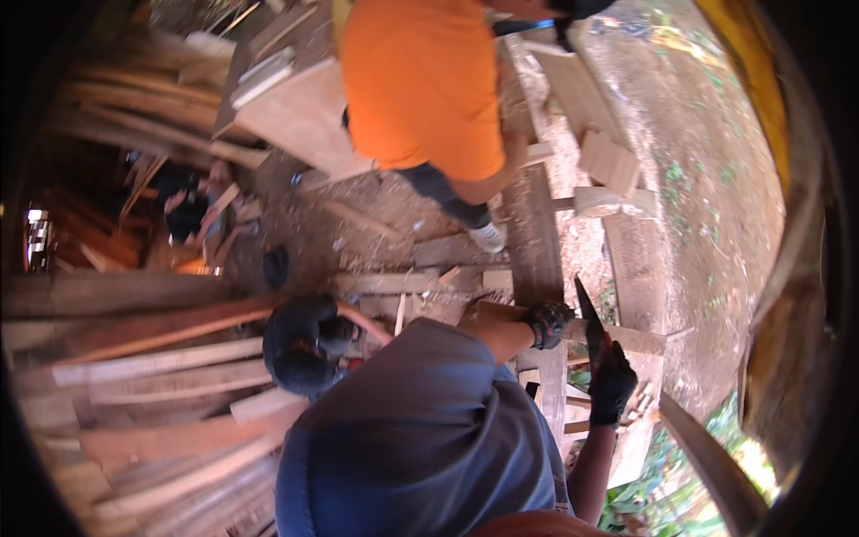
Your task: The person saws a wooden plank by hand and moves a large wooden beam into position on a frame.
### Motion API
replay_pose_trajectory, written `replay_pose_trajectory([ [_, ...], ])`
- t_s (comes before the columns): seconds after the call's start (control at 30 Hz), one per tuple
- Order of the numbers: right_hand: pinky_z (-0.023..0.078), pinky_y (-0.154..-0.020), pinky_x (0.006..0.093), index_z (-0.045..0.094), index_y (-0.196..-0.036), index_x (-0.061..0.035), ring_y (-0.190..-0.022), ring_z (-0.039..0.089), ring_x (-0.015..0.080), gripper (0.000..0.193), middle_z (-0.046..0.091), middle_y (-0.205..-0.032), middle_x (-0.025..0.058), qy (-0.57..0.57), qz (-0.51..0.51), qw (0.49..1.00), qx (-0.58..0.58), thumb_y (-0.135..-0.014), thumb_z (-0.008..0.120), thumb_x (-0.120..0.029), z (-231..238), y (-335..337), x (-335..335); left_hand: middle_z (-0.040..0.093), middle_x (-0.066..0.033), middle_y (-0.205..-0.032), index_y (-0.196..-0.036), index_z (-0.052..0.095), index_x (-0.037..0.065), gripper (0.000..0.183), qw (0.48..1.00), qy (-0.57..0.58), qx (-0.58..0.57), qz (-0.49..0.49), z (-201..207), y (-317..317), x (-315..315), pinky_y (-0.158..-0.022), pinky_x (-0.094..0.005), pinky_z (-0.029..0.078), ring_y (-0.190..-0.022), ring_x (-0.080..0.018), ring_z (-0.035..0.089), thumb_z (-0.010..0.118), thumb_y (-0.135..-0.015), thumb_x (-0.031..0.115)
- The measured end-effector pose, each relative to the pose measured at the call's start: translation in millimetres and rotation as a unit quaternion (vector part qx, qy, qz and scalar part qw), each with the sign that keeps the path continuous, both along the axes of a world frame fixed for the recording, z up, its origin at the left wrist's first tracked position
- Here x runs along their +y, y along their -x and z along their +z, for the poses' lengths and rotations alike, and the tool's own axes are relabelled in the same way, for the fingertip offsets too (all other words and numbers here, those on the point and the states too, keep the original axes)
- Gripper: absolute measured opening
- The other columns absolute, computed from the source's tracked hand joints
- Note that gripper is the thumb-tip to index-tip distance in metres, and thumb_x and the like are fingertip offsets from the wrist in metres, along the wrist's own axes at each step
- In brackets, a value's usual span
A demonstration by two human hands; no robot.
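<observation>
My right hand, in a black glove, is closed around the handle of a handsaw. The dark blade of the handsaw points up and away, lying across a narrow wooden board. My left hand, in a dark patterned glove, grips that board just left of the blade; its fingertips are partly hidden. The board rests crosswise over the long planks of a bench. Whether the saw teeth have entered the wood cannot be made out.
Ahead, a co-worker in an orange shirt leans over the same bench. Wood blocks lie on its far part. Stacked timber fills the left, near a bulky black object. A slanting post stands at right.
</observation>
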State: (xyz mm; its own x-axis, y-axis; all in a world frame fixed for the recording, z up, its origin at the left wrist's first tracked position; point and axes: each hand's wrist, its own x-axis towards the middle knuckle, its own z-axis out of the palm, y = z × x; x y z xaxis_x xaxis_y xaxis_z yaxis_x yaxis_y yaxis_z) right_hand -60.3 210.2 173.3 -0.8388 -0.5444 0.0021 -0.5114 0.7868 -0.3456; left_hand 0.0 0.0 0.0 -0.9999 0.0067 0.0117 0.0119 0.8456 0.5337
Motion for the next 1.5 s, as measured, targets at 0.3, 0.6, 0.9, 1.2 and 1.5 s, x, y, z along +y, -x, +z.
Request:
replay_pose_trajectory([
  [0.3, 0.061, -0.069, 0.0482, 0.074, -0.131, -0.0112, -0.079, 0.075, 0.0368, 0.028, 0.077, -0.099, 0.0168, -0.107, 0.121, 0.985, 0.064, -0.107, 0.061, -0.018, 1.0, 21.4, -52.9, 0.073, -0.0116, -0.108, -0.113, 0.069, 0.009, 0.033, 0.999, 0.011, -0.035, 0.037, -47.3, -10.2, -3.9, -0.092, -0.043, 0.059, -0.104, -0.0313, 0.074, 0.07, -0.082, 0.021],
  [0.6, 0.06, -0.069, 0.0482, 0.08, -0.111, -0.0125, -0.078, 0.074, 0.0384, 0.023, 0.076, -0.094, 0.0144, -0.109, 0.154, 0.98, 0.069, -0.109, 0.061, -0.026, 8.3, 61.9, -68.9, 0.069, -0.0109, -0.107, -0.111, 0.067, 0.009, 0.03, 0.999, 0.021, -0.033, 0.038, -11.6, -10.5, -5.6, -0.088, -0.0426, 0.058, -0.102, -0.0297, 0.072, 0.069, -0.083, 0.02],
  [0.9, 0.065, -0.079, 0.0446, 0.075, -0.123, 0.0019, -0.092, 0.079, 0.0365, 0.031, 0.08, -0.115, 0.0204, -0.042, 0.128, 0.981, 0.143, -0.107, 0.063, -0.023, 0.4, 13.0, -39.0, 0.067, -0.011, -0.095, -0.099, 0.066, 0.01, 0.016, 0.98, -0.125, -0.067, 0.137, -45.0, -9.8, 7.9, -0.079, -0.0439, 0.056, -0.089, -0.0299, 0.071, 0.067, -0.085, 0.018],
  [1.2, 0.056, -0.062, 0.0297, 0.059, -0.152, 0.0023, -0.074, 0.068, 0.0172, 0.047, 0.077, -0.131, 0.0154, 0.161, -0.051, 0.983, -0.067, -0.105, 0.06, -0.006, -43.1, -64.7, 21.3, 0.061, -0.01, -0.086, -0.093, 0.063, 0.012, 0.011, 0.948, -0.279, 0.062, 0.142, -114.4, -21.1, 26.1, -0.077, -0.0404, 0.052, -0.08, -0.0285, 0.067, 0.067, -0.085, 0.018],
  [1.5, 0.041, -0.051, 0.0239, 0.055, -0.158, -0.0012, -0.061, 0.051, 0.0072, 0.052, 0.057, -0.08, -0.0002, 0.405, -0.319, 0.807, -0.288, -0.107, 0.058, -0.011, -69.9, -119.3, 29.6, 0.058, -0.0076, -0.082, -0.09, 0.062, 0.011, 0.013, 0.996, -0.029, 0.04, 0.077, -33.9, -14.2, 6.3, -0.076, -0.0418, 0.05, -0.075, -0.0272, 0.064, 0.068, -0.083, 0.021],
])
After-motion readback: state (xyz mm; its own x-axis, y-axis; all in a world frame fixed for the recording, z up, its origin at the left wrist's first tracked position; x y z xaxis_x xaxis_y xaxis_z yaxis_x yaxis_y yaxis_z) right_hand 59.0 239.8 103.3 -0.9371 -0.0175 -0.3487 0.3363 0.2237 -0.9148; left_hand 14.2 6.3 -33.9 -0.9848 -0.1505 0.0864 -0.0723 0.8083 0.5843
